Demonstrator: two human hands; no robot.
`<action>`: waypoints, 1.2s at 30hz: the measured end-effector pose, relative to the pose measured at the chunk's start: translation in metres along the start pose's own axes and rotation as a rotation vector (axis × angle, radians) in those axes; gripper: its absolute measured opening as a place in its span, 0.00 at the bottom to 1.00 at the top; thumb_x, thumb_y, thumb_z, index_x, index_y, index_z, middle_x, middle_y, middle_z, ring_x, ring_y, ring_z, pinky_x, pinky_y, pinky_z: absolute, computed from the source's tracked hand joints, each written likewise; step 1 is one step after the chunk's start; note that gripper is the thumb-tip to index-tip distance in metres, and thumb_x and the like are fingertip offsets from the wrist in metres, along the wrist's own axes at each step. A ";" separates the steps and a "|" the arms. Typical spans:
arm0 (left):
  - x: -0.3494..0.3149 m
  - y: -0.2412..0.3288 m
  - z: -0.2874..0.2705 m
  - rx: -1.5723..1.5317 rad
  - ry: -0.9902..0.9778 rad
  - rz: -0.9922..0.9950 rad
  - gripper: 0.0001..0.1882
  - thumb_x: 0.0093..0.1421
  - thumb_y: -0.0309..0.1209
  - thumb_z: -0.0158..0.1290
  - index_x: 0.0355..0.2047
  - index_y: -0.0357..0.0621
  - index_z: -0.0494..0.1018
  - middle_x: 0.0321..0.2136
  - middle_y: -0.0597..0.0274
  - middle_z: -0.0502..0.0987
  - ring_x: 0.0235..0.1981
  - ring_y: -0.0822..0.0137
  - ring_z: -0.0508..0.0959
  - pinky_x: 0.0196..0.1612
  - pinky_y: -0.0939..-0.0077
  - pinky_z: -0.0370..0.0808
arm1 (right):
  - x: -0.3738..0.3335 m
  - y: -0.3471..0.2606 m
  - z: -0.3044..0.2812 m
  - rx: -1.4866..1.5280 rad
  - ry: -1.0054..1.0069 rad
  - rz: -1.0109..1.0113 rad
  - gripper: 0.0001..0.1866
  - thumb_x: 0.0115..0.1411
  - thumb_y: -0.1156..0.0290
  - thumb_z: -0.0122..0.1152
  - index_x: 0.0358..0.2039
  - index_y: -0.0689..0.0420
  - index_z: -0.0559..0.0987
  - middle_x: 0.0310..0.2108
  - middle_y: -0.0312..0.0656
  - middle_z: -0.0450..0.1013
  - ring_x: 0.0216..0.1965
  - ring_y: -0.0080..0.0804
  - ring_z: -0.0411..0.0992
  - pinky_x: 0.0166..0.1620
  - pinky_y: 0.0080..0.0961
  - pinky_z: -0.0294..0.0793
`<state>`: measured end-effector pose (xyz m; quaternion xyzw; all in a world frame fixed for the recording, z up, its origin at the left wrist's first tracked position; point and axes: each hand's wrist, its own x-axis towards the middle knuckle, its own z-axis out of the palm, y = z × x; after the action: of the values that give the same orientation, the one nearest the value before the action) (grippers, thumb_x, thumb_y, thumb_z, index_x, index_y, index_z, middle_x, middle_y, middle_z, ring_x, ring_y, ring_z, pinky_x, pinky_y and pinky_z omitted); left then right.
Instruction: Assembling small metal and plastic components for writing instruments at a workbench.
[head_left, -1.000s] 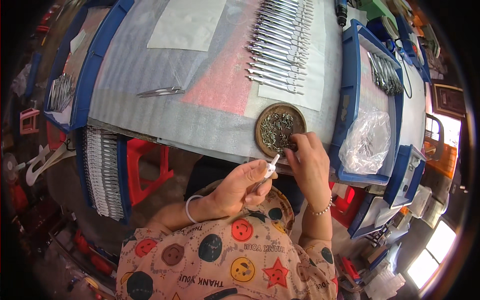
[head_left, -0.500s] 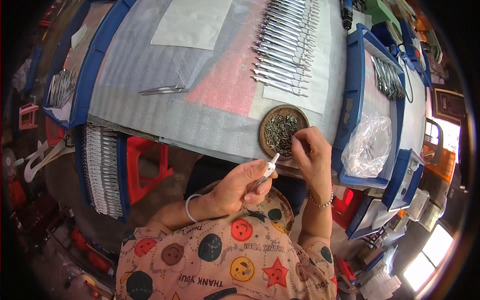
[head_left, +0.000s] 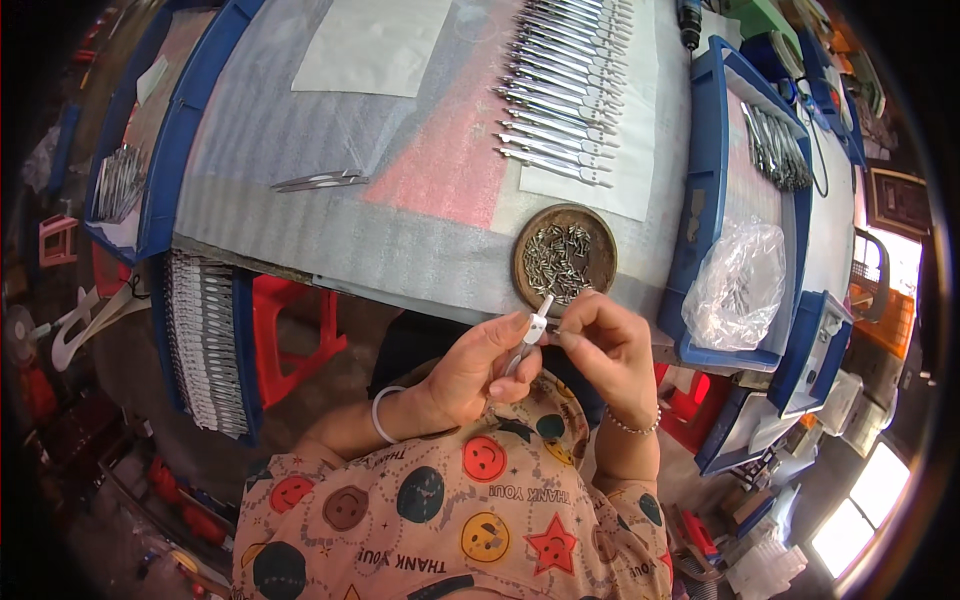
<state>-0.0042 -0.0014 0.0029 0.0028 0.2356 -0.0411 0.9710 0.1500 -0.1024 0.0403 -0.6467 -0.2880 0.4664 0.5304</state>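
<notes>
My left hand (head_left: 482,365) is closed around a slim silver metal tool (head_left: 538,328), its narrow tip pointing up and away from me. Small holes show in the tool's wider part, while the rest is covered by my fingers. Close by on the right, my right hand (head_left: 612,350) pinches a small metal pin (head_left: 557,332) beside the tool. Most of the pin is hidden by the fingertips, so whether it touches the tool I cannot tell. Just beyond my hands stands a round brown bowl (head_left: 602,268) holding many small metal pins.
Similar silver tools (head_left: 565,120) lie in a row on white paper. Tweezers (head_left: 322,181) rest at the left. Blue trays (head_left: 708,190) stand on both sides, the right one holding metal parts and a clear plastic bag (head_left: 735,285). A red stool (head_left: 290,330) is below the table's edge.
My right hand has come out of the bowl, moving toward me and left to the tool, with a small pin in its fingertips. My left hand has stayed nearly in place.
</notes>
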 end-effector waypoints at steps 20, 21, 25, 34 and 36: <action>0.001 -0.003 0.005 0.297 0.049 0.086 0.15 0.66 0.44 0.43 0.34 0.46 0.64 0.19 0.66 0.68 0.12 0.80 0.58 0.15 0.90 0.56 | -0.005 -0.019 0.010 -0.434 -0.023 0.017 0.09 0.51 0.78 0.57 0.33 0.62 0.70 0.26 0.41 0.68 0.25 0.28 0.69 0.30 0.21 0.69; 0.000 -0.002 0.005 0.296 0.049 0.085 0.15 0.66 0.44 0.43 0.34 0.46 0.64 0.19 0.66 0.68 0.12 0.80 0.58 0.15 0.90 0.56 | -0.004 -0.017 0.012 -0.370 0.025 -0.007 0.12 0.51 0.78 0.57 0.37 0.61 0.69 0.29 0.41 0.69 0.29 0.28 0.71 0.34 0.21 0.70; 0.000 -0.001 0.008 0.123 -0.030 -0.094 0.16 0.66 0.46 0.41 0.38 0.45 0.63 0.19 0.65 0.68 0.11 0.81 0.59 0.14 0.89 0.55 | -0.001 -0.010 0.015 0.392 0.048 0.091 0.16 0.57 0.77 0.54 0.46 0.61 0.67 0.41 0.44 0.70 0.42 0.31 0.71 0.50 0.27 0.69; -0.002 -0.006 0.010 0.370 -0.046 -0.078 0.17 0.68 0.43 0.39 0.41 0.41 0.66 0.21 0.63 0.72 0.14 0.79 0.66 0.17 0.89 0.62 | 0.020 0.000 0.011 1.213 -0.001 0.129 0.07 0.65 0.67 0.45 0.35 0.57 0.65 0.19 0.32 0.60 0.15 0.15 0.52 0.17 0.12 0.55; -0.003 -0.003 0.016 0.529 -0.038 -0.062 0.16 0.68 0.42 0.39 0.33 0.41 0.65 0.20 0.65 0.72 0.14 0.81 0.67 0.17 0.91 0.62 | 0.018 -0.002 0.015 1.157 0.043 0.134 0.07 0.65 0.67 0.46 0.34 0.56 0.66 0.16 0.31 0.58 0.13 0.14 0.49 0.15 0.12 0.49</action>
<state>0.0005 -0.0048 0.0186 0.2485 0.1984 -0.1308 0.9390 0.1439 -0.0796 0.0368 -0.2776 0.0661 0.5673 0.7725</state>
